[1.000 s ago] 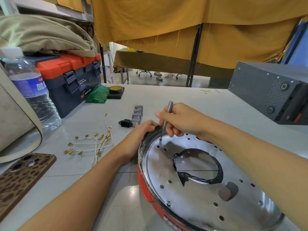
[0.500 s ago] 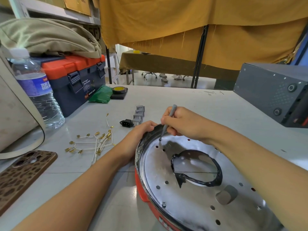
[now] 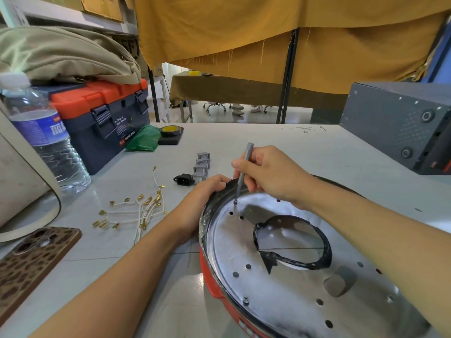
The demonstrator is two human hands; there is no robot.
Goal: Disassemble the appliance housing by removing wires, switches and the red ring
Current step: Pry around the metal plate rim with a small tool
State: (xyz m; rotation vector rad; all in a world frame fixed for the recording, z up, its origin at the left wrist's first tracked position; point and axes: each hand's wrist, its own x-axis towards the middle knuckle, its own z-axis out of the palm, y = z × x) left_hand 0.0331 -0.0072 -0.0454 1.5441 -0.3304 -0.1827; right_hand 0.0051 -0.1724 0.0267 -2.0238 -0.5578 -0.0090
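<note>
The housing (image 3: 292, 276) lies flat on the desk (image 3: 268, 142), near the front edge, its steel plate up and the red ring (image 3: 214, 286) wrapped around the rim. The left hand (image 3: 202, 201) is curled over the far-left rim, fingers closed on it, bracing. The right hand (image 3: 271, 172) is pinched around a thin screwdriver (image 3: 244, 172), held nearly upright, tip seated on a screw (image 3: 235, 202) near the rim. Another screw (image 3: 246, 300) is seen at the near rim.

The plate is judged stiff, light and slick; the cut edges of the centre hole (image 3: 292, 242) are probably sharp. The rim is the safest hold. The ring looks like rigid plastic, likely freed only once the screws are out.

Wires (image 3: 136, 211), switches (image 3: 202, 164) and a socket (image 3: 183, 179) are already laid out to the left, apart from the housing. Open desk is left beyond the right hand; a grey box (image 3: 395, 123) crowds the far right, a phone (image 3: 31, 262) the near left.
</note>
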